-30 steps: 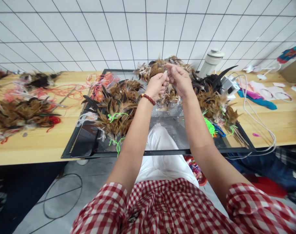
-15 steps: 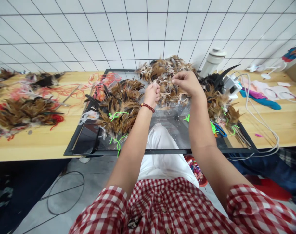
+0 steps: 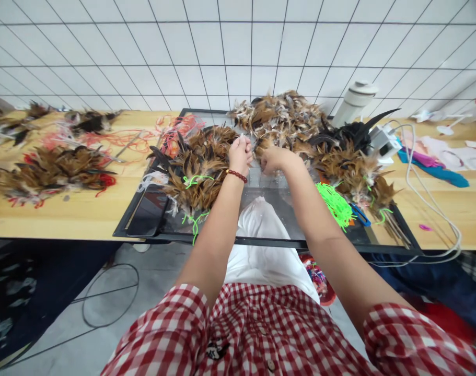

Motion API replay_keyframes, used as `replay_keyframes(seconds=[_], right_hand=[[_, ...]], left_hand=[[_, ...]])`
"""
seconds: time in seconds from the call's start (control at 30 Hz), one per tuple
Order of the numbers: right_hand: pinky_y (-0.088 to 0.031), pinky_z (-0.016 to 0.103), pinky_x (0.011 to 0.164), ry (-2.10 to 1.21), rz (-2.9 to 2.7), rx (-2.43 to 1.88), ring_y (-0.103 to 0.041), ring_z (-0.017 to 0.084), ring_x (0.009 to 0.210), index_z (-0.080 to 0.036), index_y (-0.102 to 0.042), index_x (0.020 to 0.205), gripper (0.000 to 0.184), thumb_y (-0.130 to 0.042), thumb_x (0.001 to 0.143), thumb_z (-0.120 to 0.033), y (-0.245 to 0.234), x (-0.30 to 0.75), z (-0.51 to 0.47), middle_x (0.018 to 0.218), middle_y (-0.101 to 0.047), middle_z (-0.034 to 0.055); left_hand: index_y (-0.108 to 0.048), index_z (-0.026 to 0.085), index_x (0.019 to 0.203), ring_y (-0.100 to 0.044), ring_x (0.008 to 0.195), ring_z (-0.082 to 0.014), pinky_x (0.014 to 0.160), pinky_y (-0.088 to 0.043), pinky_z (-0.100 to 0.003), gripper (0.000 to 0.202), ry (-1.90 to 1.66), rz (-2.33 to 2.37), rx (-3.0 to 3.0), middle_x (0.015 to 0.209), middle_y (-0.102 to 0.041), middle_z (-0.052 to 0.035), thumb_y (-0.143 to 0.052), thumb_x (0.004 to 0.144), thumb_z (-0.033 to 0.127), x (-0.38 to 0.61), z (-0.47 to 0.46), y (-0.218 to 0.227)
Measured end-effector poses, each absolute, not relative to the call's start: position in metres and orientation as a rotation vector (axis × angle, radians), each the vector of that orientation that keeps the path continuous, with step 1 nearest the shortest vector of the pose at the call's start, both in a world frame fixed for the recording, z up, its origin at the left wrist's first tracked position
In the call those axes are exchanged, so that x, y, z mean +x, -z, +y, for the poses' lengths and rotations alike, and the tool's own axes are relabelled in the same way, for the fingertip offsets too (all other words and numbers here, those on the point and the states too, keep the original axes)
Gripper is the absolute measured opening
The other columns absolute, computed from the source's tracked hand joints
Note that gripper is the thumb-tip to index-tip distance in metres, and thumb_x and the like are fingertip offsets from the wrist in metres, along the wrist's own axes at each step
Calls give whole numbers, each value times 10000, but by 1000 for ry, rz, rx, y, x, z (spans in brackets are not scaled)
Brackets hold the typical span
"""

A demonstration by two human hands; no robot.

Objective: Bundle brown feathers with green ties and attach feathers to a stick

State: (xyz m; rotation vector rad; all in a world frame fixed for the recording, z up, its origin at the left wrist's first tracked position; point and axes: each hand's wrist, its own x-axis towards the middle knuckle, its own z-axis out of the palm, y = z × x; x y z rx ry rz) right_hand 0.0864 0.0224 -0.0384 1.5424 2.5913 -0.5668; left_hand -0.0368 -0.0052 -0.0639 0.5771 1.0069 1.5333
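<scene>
My left hand point(image 3: 241, 152), with a beaded bracelet at the wrist, is closed above the glass-topped black-framed board point(image 3: 261, 242). A small pale bit shows at its fingertips, too small to name. Just right of it is my right hand point(image 3: 276, 159), its fingers bent downward and blurred at the near edge of the loose brown feathers point(image 3: 280, 112). Whether it holds anything is hidden. A pile of brown feather bunches point(image 3: 200, 177) tied with green string lies left of my left hand. Bright green strings point(image 3: 335, 204) lie beside my right forearm.
More feather bunches point(image 3: 349, 169) and blue-handled scissors point(image 3: 361, 214) lie at right. A white bottle point(image 3: 355, 102), a white charger point(image 3: 384, 140) and its cable point(image 3: 429, 198) stand beyond. A phone point(image 3: 147, 211) lies at the board's left; feathers tied with red string point(image 3: 69, 169) lie farther left.
My right hand has come down and left from above the feathers, closer to my left hand. My left hand stays closed in nearly the same place. More of the green strings shows now.
</scene>
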Motion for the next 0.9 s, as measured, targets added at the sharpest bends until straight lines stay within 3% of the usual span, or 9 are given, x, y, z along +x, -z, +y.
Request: replay_keyframes(seconds=[0.07, 0.2, 0.27, 0.37, 0.5, 0.63, 0.77, 0.9], right_hand=[[-479, 344, 674, 469, 2542, 1529, -656, 237, 675, -205, -652, 493, 268, -798, 551, 12, 41, 80, 20, 537, -633, 58], [-470, 290, 707, 718, 2772, 1415, -646, 188, 714, -187, -746, 663, 104, -729, 684, -87, 38, 94, 27, 666, -715, 32], [-471, 282, 754, 762, 2993, 1550, -652, 182, 769, -161, -778, 787, 88, -694, 764, -153, 35, 105, 33, 754, -745, 33], [-482, 296, 770, 900, 3180, 1836, -649, 188, 786, -143, -755, 806, 83, -702, 815, -205, 33, 116, 38, 750, -730, 47], [-484, 267, 645, 1596, 3163, 2039, -585, 126, 618, -168, -690, 754, 174, -754, 854, -295, 36, 111, 39, 730, -727, 42], [-360, 198, 445, 2269, 2777, 1936, -472, 63, 469, -179, -632, 719, 332, -855, 799, -411, 38, 93, 33, 683, -729, 23], [-287, 158, 372, 2402, 2540, 1932, -437, 37, 423, -170, -609, 662, 397, -918, 743, -406, 38, 82, 26, 602, -701, 1], [-269, 151, 355, 2389, 2394, 2014, -438, 32, 397, -167, -592, 610, 412, -924, 758, -361, 34, 79, 20, 545, -674, -6]], left_hand=[[-464, 205, 771, -221, 383, -6, 369, -169, -129, 394, -1538, 1017, 575, 570, -371, 98, -641, 994, 477, -37, -5, 64], [-500, 199, 773, -250, 391, -8, 383, -191, -137, 346, -1544, 1020, 584, 585, -408, 88, -634, 1005, 418, -34, -3, 68], [-515, 190, 752, -306, 411, -10, 407, -225, -138, 332, -1555, 1054, 611, 591, -437, 78, -638, 1005, 365, -31, -2, 70], [-529, 181, 718, -401, 464, -20, 460, -292, -137, 334, -1593, 1112, 647, 606, -484, 61, -657, 992, 321, -26, 0, 72], [-561, 184, 717, -485, 534, -42, 527, -358, -154, 308, -1627, 1113, 680, 660, -552, 43, -664, 982, 301, -24, 0, 73], [-613, 186, 724, -574, 671, -66, 663, -439, -163, 262, -1686, 1088, 749, 723, -627, 28, -705, 949, 285, -23, 3, 78], [-654, 200, 766, -635, 800, -87, 769, -485, -173, 236, -1752, 1038, 719, 756, -671, 28, -745, 920, 354, -22, 10, 87], [-684, 202, 858, -631, 759, -88, 720, -502, -177, 231, -1748, 931, 615, 747, -682, 19, -716, 947, 412, -18, 10, 87]])
